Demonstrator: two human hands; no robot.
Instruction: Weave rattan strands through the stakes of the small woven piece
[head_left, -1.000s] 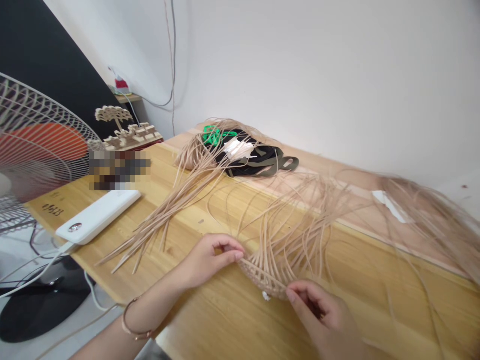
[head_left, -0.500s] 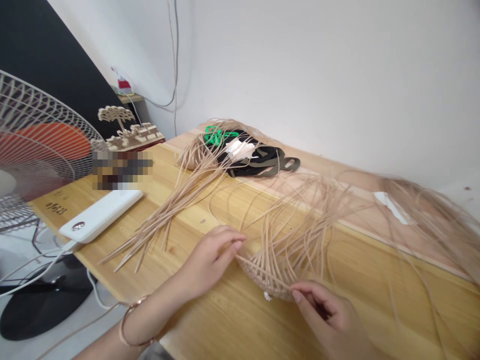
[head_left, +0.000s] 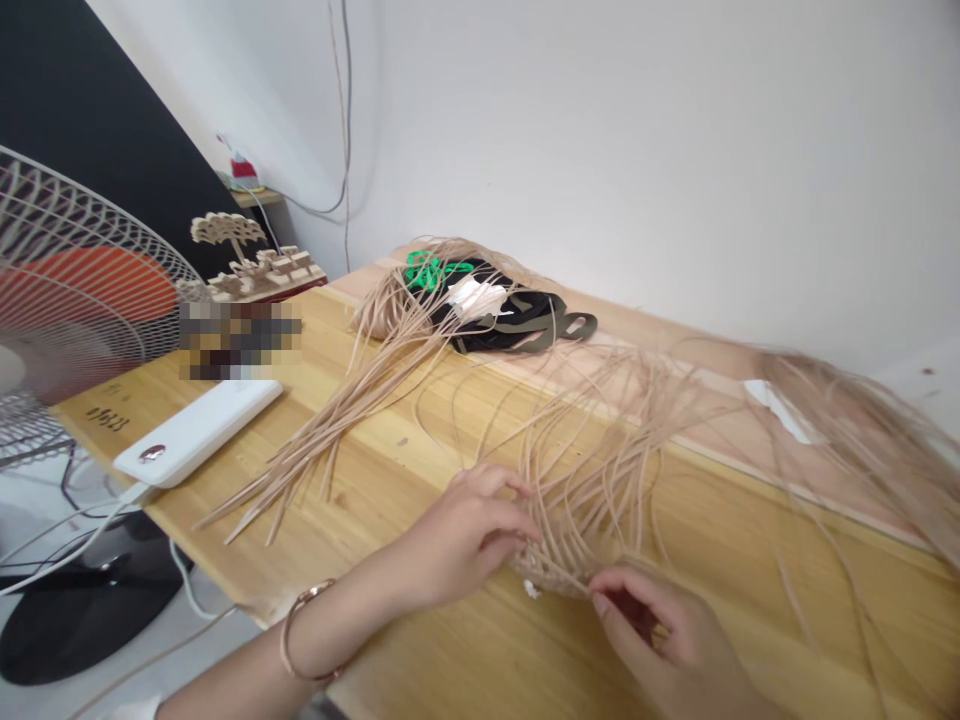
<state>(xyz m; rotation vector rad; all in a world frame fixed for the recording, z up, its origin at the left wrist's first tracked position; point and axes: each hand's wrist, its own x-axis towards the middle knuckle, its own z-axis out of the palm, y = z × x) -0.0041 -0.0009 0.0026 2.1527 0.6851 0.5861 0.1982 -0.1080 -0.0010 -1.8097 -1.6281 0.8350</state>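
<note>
The weave (head_left: 551, 577) lies between the two hands, low over the counter (head_left: 435, 660). At its right end the right hand (head_left: 667, 625) pinches a strand (head_left: 574, 575) between thumb and forefinger. The left hand (head_left: 472, 535) bends its fingers over the other end; whether they grip cannot be told. Loose canes (head_left: 600, 490) fan out beyond both hands. Past the left hand lie a bundle (head_left: 322, 440) and, farther left, a white box (head_left: 199, 435) and a fan (head_left: 90, 270).
</note>
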